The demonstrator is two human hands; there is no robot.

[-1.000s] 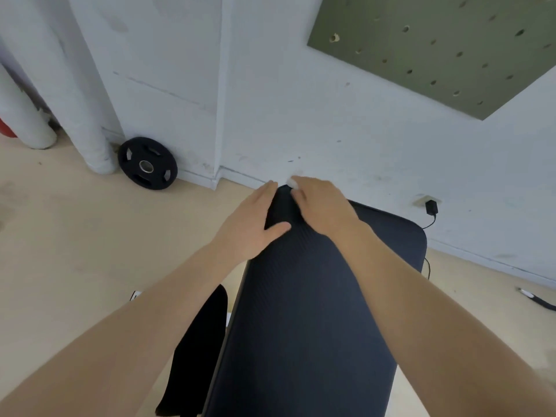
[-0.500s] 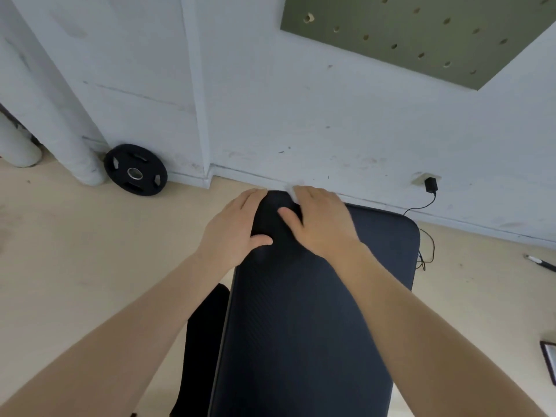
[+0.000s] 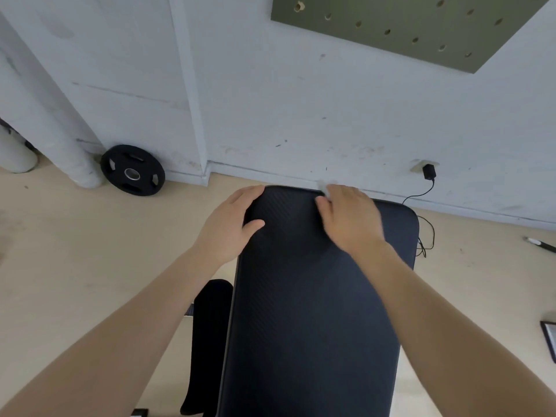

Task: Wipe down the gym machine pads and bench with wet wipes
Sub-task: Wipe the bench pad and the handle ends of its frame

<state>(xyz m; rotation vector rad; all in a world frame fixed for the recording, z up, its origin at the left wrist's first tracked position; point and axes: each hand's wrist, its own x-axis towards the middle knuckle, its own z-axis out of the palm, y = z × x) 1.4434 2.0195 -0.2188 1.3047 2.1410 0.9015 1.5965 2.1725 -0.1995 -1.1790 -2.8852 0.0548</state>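
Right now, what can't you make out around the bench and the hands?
Head view only:
- Wet wipe: only a white corner shows; the right hand covers the rest.
- Right hand: motion-blurred, so its grip is unclear.
- Bench pad: near end cut off by the bottom edge.
- Bench frame: hidden beneath the pad.
- Framed object: cropped by the right edge.

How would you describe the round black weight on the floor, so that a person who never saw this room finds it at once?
Start at the white wall beyond the dark bench pad. Follow its base left, past the corner trim, to the pale pipes. The weight plate leans there on the floor: the only black disc, with a shiny metal centre hole and grip slots.
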